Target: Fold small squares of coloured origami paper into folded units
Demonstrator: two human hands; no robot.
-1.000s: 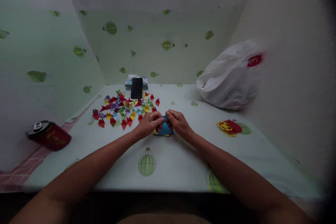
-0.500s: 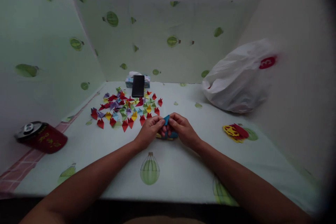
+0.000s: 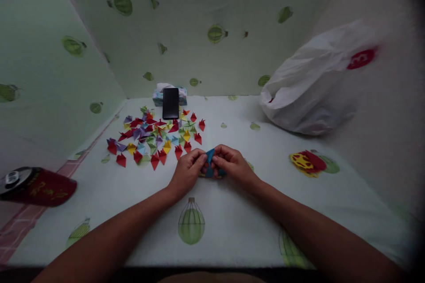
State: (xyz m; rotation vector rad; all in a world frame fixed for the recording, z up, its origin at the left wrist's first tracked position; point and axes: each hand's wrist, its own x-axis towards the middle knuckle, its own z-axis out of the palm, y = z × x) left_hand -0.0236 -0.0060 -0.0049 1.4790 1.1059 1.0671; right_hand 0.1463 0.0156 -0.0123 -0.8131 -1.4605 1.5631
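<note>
Between my two hands is a small piece of blue folded paper (image 3: 210, 154), its tip pointing up. My left hand (image 3: 186, 170) pinches its left side with thumb and fingers, while my right hand (image 3: 236, 164) grips the right side the same way. Something blue and yellow shows low behind my fingers, mostly hidden, and I cannot make out what it is. Just beyond my left hand lies a spread of folded paper pieces (image 3: 162, 156) in red, yellow, green, purple and light blue.
A black phone (image 3: 170, 103) leans against a tissue box (image 3: 182, 96) at the back. On the left lies a red drink can (image 3: 46, 186) on its side. To the right are red and yellow cut-outs (image 3: 307, 162) and a bulging white plastic bag (image 3: 308, 88).
The view has tilted down and come a little closer. More of the blue paper shows between my hands, which have barely shifted and still hold it.
</note>
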